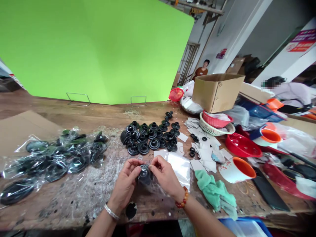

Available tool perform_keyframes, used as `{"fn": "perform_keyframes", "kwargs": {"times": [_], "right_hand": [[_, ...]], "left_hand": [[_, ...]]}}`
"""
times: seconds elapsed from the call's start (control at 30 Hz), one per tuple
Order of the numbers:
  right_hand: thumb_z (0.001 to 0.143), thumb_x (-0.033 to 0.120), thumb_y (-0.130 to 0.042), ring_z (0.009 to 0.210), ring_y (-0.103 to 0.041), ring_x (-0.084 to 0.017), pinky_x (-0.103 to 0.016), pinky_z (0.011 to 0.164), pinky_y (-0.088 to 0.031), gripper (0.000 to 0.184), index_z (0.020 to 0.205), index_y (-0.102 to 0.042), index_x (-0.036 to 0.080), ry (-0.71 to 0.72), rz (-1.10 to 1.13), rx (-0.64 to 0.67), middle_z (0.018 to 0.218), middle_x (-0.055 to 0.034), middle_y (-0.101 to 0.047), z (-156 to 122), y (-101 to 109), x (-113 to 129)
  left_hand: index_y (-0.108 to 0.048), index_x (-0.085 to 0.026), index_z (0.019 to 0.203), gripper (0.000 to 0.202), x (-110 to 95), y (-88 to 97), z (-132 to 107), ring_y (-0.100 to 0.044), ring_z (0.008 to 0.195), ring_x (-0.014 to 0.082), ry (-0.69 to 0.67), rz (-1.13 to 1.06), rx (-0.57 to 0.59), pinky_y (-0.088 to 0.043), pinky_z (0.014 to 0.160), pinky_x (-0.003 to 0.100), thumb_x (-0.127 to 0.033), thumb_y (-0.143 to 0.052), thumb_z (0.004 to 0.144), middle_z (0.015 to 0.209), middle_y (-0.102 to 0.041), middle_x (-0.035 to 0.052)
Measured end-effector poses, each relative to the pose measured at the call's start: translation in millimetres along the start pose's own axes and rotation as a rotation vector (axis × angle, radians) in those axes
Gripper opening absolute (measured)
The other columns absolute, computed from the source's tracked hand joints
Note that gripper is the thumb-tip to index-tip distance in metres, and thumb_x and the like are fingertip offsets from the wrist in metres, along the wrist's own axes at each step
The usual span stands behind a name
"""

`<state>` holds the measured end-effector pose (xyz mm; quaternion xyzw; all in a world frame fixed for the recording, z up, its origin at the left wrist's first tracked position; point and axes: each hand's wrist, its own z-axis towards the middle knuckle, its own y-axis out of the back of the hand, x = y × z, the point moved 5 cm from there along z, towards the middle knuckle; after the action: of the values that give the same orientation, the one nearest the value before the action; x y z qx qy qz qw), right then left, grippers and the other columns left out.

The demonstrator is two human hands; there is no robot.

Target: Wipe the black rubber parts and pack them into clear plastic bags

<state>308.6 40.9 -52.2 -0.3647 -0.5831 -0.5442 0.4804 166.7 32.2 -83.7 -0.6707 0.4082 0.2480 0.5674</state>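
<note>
Between my hands, low over the front of the table, is a black round plastic part in a clear bag (145,176). My left hand (127,181) pinches it from the left, thumb and fingers at its upper edge. My right hand (166,174) grips the bag's edge on the right side. Just beyond my hands stands a cluster of loose black round parts (154,144) with stepped knobs. A stack of clear plastic bags (179,168) lies by my right hand. To the left sits a pile of black parts wrapped in clear bags (59,158).
A green board (98,49) stands along the back. White paper cards (204,154), a green cloth (214,189), an orange-lined cup (235,170) and a phone (270,189) lie to the right. Behind them are baskets (214,128) and a cardboard box (214,92). Two people are in the background.
</note>
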Motion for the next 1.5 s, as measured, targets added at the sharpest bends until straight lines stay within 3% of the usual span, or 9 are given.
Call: {"fn": "perform_keyframes", "kwargs": {"times": [0.37,0.53,0.8,0.9,1.03,1.13,1.23,1.37,1.5], "right_hand": [[0.083,0.021,-0.057,0.064,-0.052,-0.011,-0.023,0.063,-0.041,0.007,0.083,-0.062,0.016,-0.002,0.071,0.215,0.070,0.0013,-0.060,2.7,-7.5,0.6],[0.087,0.017,-0.052,0.077,-0.054,-0.012,-0.023,0.072,-0.042,0.010,0.084,-0.061,0.017,0.172,0.007,0.290,0.082,0.0000,-0.061,-3.6,-4.1,30.3],[0.088,0.017,-0.049,0.085,-0.057,-0.014,-0.024,0.073,-0.044,0.014,0.093,-0.062,0.020,0.197,-0.075,0.138,0.095,-0.0032,-0.063,-8.3,1.4,29.3],[0.087,0.017,-0.051,0.093,-0.056,-0.017,-0.026,0.074,-0.045,0.012,0.089,-0.063,0.020,0.258,-0.202,-0.033,0.102,-0.0059,-0.062,-9.8,16.5,21.3],[0.086,0.018,-0.052,0.087,-0.055,-0.020,-0.032,0.078,-0.042,0.013,0.083,-0.065,0.019,0.226,-0.474,-0.228,0.088,-0.0054,-0.063,-11.5,55.9,-7.7],[0.087,0.018,-0.052,0.085,-0.052,-0.021,-0.034,0.081,-0.040,0.016,0.083,-0.067,0.017,0.163,-0.746,-0.278,0.083,-0.0061,-0.063,-17.1,84.1,-33.7],[0.087,0.016,-0.050,0.087,-0.049,-0.023,-0.035,0.082,-0.037,0.021,0.079,-0.069,0.017,0.065,-1.036,-0.285,0.088,-0.0081,-0.062,-26.2,99.1,-57.4],[0.087,0.022,-0.054,0.092,-0.047,-0.025,-0.036,0.081,-0.033,0.017,0.083,-0.070,0.021,-0.050,-1.247,-0.313,0.101,-0.0073,-0.061,-36.5,100.2,-76.8],[0.089,0.021,-0.052,0.095,-0.046,-0.025,-0.036,0.081,-0.030,0.019,0.079,-0.069,0.021,-0.051,-1.283,-0.267,0.098,-0.0062,-0.063,-36.7,91.9,-76.4]], "left_hand": [[-0.063,-0.015,0.081,0.020,13.3,5.5,-6.2,-0.056,0.058,0.0097,0.118,0.113,0.143,-0.043,0.060,0.020,-0.031,-0.072,0.075,0.063,-0.066,0.0008],[-0.062,-0.020,0.098,0.023,-13.4,6.3,-4.9,-0.058,0.076,0.0134,-0.111,0.454,0.269,-0.044,0.072,0.024,-0.035,-0.064,0.081,0.083,-0.065,0.0013],[-0.065,-0.020,0.070,0.020,-81.4,7.4,-19.7,-0.059,0.075,0.0157,-0.380,1.077,0.317,-0.044,0.078,0.027,-0.036,-0.063,0.081,0.075,-0.065,0.0005],[-0.066,-0.022,0.072,0.022,-113.6,25.9,-25.7,-0.060,0.074,0.0169,-0.388,1.173,0.128,-0.045,0.074,0.026,-0.043,-0.064,0.078,0.076,-0.068,-0.0008],[-0.068,-0.023,0.078,0.029,-148.4,80.6,-28.1,-0.063,0.069,0.0223,-0.311,1.423,-0.446,-0.046,0.064,0.032,-0.052,-0.062,0.074,0.075,-0.069,0.0007],[-0.066,-0.022,0.092,0.035,-164.1,101.7,-36.9,-0.061,0.096,0.0349,-0.546,1.580,-0.790,-0.047,0.076,0.049,-0.051,-0.055,0.077,0.090,-0.067,0.0069],[-0.052,-0.025,0.120,0.042,-163.2,94.3,-45.5,-0.040,0.126,0.0396,-0.814,1.548,-0.904,-0.033,0.096,0.063,-0.047,-0.048,0.085,0.118,-0.057,0.0084],[-0.057,-0.024,0.108,0.027,-136.1,53.7,-39.1,-0.048,0.119,0.0307,-0.949,1.436,-0.715,-0.034,0.104,0.053,-0.038,-0.052,0.087,0.115,-0.057,0.0066],[-0.063,-0.020,0.094,0.015,-61.4,-2.4,-21.3,-0.056,0.104,0.0249,-0.832,1.404,-0.158,-0.045,0.095,0.047,-0.027,-0.051,0.088,0.103,-0.062,0.0078]]}}
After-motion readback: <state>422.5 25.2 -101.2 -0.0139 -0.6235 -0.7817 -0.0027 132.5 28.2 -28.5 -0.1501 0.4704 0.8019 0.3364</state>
